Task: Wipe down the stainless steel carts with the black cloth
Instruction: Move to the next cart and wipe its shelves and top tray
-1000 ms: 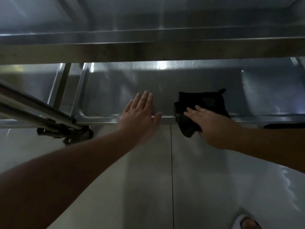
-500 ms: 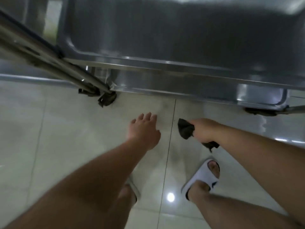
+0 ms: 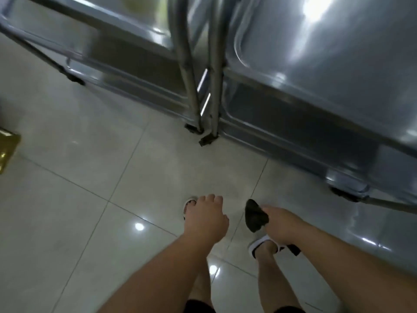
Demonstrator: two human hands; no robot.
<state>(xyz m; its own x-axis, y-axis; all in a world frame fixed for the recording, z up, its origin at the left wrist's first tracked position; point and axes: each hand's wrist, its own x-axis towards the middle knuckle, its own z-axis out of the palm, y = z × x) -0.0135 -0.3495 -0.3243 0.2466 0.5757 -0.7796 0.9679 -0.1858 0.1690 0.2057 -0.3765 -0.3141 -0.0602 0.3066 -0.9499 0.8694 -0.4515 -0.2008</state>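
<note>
Two stainless steel carts stand side by side at the top of the head view: one at the right [image 3: 316, 71] with a shiny top shelf, one at the left [image 3: 117, 53]. Their upright legs meet near the middle. My right hand [image 3: 282, 224] hangs over the floor and grips the bunched black cloth [image 3: 256, 216], well away from both carts. My left hand [image 3: 205, 219] hangs beside it with loosely curled fingers and holds nothing.
Pale glossy floor tiles [image 3: 79, 199] fill the foreground. My feet in white slides [image 3: 261, 245] are below the hands. Black cart casters [image 3: 207, 138] sit on the floor ahead. A gold-coloured object [image 3: 6, 150] lies at the left edge.
Both hands left the cart's lower shelf and dropped to hang over the floor. My right hand lifted the cloth off the shelf and bunched it. The view rose and turned left.
</note>
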